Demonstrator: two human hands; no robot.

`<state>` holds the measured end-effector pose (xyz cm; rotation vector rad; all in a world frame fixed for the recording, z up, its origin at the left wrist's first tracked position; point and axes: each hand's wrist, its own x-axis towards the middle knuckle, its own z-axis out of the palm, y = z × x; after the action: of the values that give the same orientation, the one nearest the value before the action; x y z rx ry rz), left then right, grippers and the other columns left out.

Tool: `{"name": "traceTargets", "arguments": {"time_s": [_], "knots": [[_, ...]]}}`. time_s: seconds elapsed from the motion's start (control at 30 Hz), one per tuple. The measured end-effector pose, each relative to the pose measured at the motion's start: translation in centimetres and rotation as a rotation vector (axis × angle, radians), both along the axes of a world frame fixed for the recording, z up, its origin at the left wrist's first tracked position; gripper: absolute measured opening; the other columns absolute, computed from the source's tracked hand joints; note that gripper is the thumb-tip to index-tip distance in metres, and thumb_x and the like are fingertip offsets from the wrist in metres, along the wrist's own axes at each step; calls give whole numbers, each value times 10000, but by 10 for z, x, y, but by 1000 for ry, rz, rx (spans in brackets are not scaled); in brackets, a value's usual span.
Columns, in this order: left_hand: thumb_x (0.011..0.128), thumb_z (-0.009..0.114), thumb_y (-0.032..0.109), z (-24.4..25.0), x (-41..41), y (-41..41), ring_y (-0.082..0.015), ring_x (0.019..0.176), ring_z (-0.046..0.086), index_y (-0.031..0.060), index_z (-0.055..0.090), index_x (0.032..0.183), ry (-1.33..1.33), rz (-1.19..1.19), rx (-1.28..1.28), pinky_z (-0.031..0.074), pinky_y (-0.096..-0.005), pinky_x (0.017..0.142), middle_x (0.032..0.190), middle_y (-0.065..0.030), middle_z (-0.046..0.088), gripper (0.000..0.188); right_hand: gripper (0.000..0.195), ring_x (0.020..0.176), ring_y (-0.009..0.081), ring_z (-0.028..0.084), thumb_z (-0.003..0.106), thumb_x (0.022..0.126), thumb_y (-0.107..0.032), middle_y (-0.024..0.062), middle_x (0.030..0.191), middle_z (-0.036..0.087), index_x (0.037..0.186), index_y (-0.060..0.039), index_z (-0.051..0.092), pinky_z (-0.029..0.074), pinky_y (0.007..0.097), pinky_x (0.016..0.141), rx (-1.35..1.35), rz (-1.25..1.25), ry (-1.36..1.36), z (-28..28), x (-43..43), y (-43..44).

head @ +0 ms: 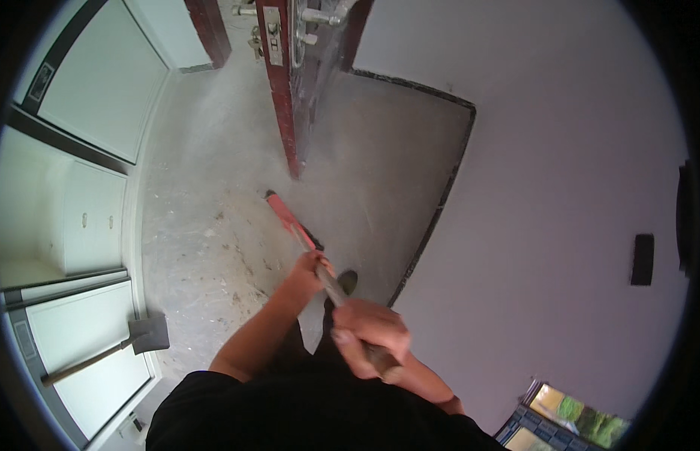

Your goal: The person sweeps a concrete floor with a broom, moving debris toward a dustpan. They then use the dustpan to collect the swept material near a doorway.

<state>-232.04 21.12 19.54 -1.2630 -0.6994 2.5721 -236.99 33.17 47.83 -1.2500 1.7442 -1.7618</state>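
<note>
A push broom with a pink-red head (285, 213) and dark bristles rests on the grey floor ahead of me. Its wooden handle (331, 283) slants back towards my body. Low on the handle, my left hand (311, 269) is wrapped around it. My right hand (372, 335) grips the upper part, just below the handle's end. Dark crumbs of dirt (237, 253) and pale specks are scattered on the floor to the left of the broom head. One dark shoe (348, 281) shows beneath the handle.
An open red-edged door (282, 113) with a metal handle stands ahead. White cabinets (96, 220) line the left side, where a square-bladed shovel (148, 334) leans. A pale wall (530, 197) with a dark skirting (440, 208) rises on the right. A window (581, 414) shows at lower right.
</note>
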Motion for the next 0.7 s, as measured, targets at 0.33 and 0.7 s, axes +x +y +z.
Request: {"name": "traceTargets", "arguments": {"time_s": [0.33, 0.7], "knots": [[844, 481, 58, 7, -162, 133, -153, 552, 467, 62, 424, 777, 129, 57, -5, 399, -292, 516, 657, -39, 442, 88, 223, 430, 250, 431, 624, 608, 68, 87, 521, 423, 545, -44, 442, 342, 328, 401, 90, -75, 336, -26, -88, 59], [775, 593, 141, -3, -80, 62, -167, 617, 526, 67, 505, 769, 141, -27, -600, 461, -291, 606, 655, -34, 492, 116, 170, 448, 229, 465, 599, 686, 75, 102, 553, 488, 604, 1, 470, 359, 305, 426, -142, 240, 61, -20, -106, 39]]}}
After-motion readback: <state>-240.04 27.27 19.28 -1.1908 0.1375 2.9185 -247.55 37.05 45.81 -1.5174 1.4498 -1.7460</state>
